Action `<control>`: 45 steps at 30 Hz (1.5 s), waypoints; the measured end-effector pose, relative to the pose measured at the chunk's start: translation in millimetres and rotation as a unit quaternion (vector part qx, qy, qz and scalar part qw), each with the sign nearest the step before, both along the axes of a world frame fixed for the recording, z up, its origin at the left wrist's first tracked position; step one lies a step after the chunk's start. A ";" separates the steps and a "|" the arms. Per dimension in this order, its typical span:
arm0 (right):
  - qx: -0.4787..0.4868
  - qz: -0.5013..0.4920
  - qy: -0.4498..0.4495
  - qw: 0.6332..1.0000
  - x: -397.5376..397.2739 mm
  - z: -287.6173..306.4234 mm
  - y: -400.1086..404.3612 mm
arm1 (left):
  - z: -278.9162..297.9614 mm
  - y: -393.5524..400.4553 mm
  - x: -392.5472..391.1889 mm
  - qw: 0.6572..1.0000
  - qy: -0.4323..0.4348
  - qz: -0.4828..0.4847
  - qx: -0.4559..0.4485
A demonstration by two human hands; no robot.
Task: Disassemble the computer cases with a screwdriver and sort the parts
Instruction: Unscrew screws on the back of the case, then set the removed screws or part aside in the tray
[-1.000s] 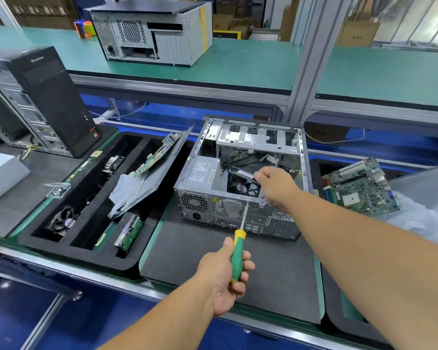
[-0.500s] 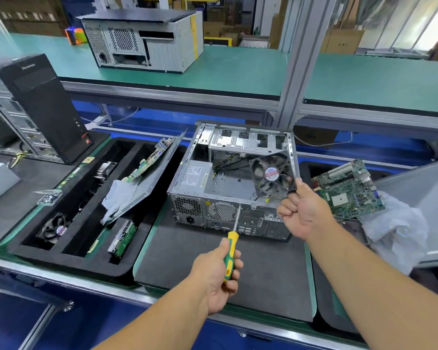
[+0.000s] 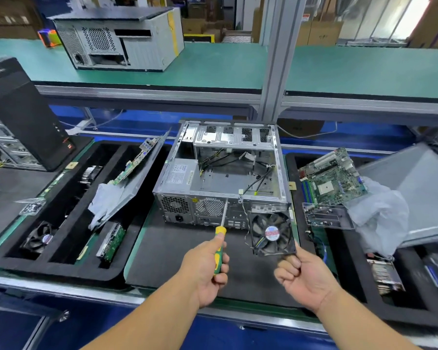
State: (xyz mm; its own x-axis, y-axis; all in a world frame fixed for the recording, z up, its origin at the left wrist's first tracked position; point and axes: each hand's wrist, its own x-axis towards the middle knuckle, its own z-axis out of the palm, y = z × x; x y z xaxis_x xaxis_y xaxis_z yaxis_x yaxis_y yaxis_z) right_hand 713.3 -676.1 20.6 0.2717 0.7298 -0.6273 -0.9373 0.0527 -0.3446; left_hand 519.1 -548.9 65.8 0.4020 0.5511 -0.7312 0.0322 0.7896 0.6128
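Open metal computer case (image 3: 225, 173) on dark mat. In front of case: right hand (image 3: 305, 277) pinches corner of square black fan (image 3: 271, 233); left hand (image 3: 208, 266) grips screwdriver (image 3: 220, 241), green-yellow handle, thin shaft toward case.

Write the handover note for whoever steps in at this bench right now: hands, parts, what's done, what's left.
Left hand: grips the screwdriver, tip up against the back of the open case.
Right hand: pinches the black fan by its lower corner, out of the case, in front of its right rear corner; its wires look like they run back to the case.
Done: fan out; a circuit board lies on the right tray; another fan sits in the left tray.
Left: free the fan wires if attached, sort the fan, then remove the power supply and cables.
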 end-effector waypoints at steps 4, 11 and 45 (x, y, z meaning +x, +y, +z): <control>-0.061 -0.012 0.010 0.998 -4.3 -30.8 -12.6 | -0.2 0.9 -1.8 1.000 0.001 -0.005 0.013; -0.217 -0.002 -0.037 0.976 -0.7 -49.7 -1.0 | -0.4 1.3 -2.4 1.000 0.005 -0.005 0.016; -0.200 0.107 -0.183 0.957 -53.3 11.4 125.3 | -16.4 -6.7 -18.2 0.997 0.015 -0.023 0.079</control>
State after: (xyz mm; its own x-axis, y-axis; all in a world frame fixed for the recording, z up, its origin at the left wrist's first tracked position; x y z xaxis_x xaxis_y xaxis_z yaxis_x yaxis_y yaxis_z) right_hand 660.1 -550.8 32.1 0.3980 0.5144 -0.7596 -0.7246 -0.3316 -0.6041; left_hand 500.9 -555.6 49.4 0.4079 0.6422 -0.6490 0.0859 0.6806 0.7276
